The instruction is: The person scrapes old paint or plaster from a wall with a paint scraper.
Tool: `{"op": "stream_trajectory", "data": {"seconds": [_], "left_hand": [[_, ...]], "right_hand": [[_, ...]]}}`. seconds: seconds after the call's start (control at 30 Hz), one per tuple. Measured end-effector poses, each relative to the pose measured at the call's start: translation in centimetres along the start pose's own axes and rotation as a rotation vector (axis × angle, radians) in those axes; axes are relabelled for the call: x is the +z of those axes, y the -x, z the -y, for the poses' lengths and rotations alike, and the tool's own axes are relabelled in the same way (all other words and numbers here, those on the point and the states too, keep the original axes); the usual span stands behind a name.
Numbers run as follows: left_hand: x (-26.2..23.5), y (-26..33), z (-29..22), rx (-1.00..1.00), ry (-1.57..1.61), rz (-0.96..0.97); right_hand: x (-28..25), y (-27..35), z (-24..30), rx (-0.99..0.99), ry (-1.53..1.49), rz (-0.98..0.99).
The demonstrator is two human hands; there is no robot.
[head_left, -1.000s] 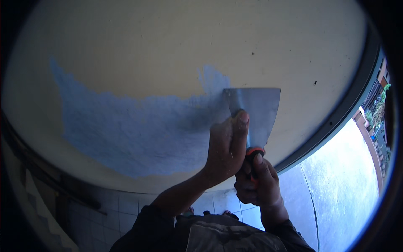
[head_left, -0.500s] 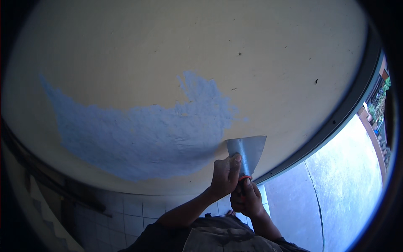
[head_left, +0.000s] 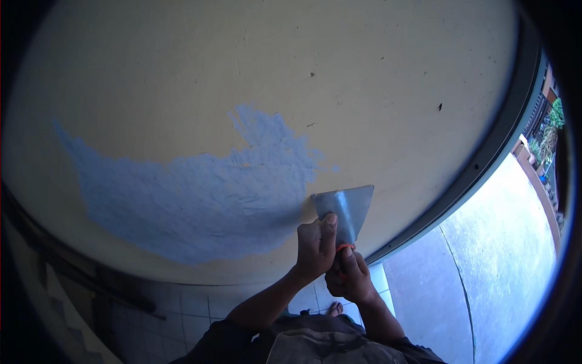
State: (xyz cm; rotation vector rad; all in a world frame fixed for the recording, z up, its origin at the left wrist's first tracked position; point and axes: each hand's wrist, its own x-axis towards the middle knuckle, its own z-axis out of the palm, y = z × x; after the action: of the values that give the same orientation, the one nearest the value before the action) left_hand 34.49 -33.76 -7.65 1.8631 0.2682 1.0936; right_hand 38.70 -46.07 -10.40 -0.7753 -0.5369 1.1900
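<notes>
A wide metal scraper with a red-orange trimmed handle points upward, its broad edge at the cream wall. My right hand is closed round the handle, thumb along its top. My left hand grips the scraper at the left side of its blade, with the thumb laid on the metal. Left of the blade spreads a large, rough bluish-white patch on the wall; its uneven right end lies just above and beside the scraper. Whether the blade's edge touches the wall, I cannot tell.
A dark frame edges the wall on the right, with pale paving beyond it. White floor tiles lie below, where a bare foot shows. A dark bar runs along the lower left. Plants stand far right.
The whole view has shifted, so wall, hands and scraper sit a little further left and higher. Against the wall, the scraper has barely moved; both hands keep their hold.
</notes>
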Motion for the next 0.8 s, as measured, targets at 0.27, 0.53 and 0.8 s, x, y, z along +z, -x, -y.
{"op": "stream_trajectory", "data": {"seconds": [0.27,0.53,0.8], "left_hand": [[-0.3,0.0,-0.8,0.016,0.023,-0.033],[-1.1,-1.5,-2.1,0.034,0.04,-0.02],[-0.6,-2.8,-2.4,0.02,0.138,-0.044]], "right_hand": [[0.5,0.3,0.0,-0.04,-0.002,0.001],[1.7,-0.1,1.9,-0.026,0.065,0.004],[2.6,-0.9,4.1,-0.032,0.102,-0.012]]}}
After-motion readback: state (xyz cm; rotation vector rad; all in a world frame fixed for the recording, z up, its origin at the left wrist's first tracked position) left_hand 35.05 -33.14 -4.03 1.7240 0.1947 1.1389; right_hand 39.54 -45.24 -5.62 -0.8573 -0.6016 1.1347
